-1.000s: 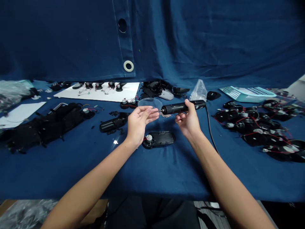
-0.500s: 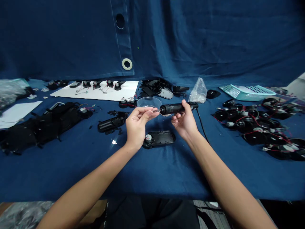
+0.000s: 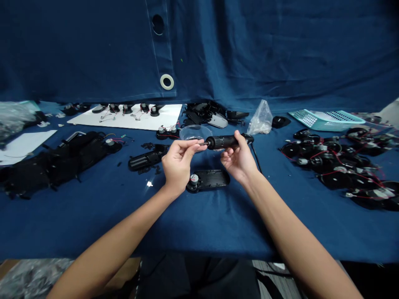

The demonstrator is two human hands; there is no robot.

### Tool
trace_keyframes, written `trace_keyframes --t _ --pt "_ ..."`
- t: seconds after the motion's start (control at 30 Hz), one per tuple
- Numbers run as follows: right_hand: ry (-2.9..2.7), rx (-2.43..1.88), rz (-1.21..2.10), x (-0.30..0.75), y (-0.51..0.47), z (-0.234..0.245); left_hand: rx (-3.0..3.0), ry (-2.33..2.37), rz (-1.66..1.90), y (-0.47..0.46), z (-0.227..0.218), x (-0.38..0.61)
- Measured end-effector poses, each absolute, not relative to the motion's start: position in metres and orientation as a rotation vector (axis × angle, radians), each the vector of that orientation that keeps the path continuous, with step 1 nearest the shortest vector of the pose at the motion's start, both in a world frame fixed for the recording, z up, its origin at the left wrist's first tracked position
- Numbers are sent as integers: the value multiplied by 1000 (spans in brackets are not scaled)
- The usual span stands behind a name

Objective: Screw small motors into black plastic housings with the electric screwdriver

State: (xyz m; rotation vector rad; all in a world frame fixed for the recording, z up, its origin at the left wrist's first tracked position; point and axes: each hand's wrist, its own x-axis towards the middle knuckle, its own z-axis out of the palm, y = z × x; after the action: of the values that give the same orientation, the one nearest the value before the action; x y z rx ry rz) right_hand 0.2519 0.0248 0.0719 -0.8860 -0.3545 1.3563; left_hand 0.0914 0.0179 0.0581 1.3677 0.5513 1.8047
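My right hand [image 3: 238, 160] grips a black electric screwdriver [image 3: 226, 142], held level with its cord trailing to the right. The bit points left at my left hand [image 3: 178, 161], whose fingertips pinch together at the bit's tip; whatever they hold is too small to make out. Under both hands a black oval housing with a small round motor [image 3: 208, 181] lies on the blue cloth. A clear round dish [image 3: 191, 133] and a little heap of screws sit just behind the screwdriver.
Several black housings with red wires [image 3: 338, 166] crowd the right side. A light blue basket [image 3: 326, 119] stands at the far right, a plastic bag [image 3: 261, 118] behind the tool. Black parts [image 3: 54, 160] and a white sheet with motors [image 3: 124, 118] lie left.
My left fingers went from spread open to pinched at the screwdriver's bit. Both hands and the tool drew slightly lower and to the left.
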Motion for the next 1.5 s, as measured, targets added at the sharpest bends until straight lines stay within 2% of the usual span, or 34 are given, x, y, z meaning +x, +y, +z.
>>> trace_keyframes --t 0.3,0.6,0.8,1.13,1.3,1.5 --pt "-312 -859 1455 251 23 72 1637 627 2006 27 60 84" --pt "-302 -825 1495 252 23 69 1824 663 1848 28 63 79" --pt "-314 -860 1442 253 25 69 1873 760 1987 31 59 78" --pt "-412 -895 1373 253 24 67 1952 758 1995 30 57 79" --pt "-494 -801 1144 261 20 82 2058 751 1572 24 54 70" --pt "-610 -595 672 281 17 125 2333 905 641 16 32 35"
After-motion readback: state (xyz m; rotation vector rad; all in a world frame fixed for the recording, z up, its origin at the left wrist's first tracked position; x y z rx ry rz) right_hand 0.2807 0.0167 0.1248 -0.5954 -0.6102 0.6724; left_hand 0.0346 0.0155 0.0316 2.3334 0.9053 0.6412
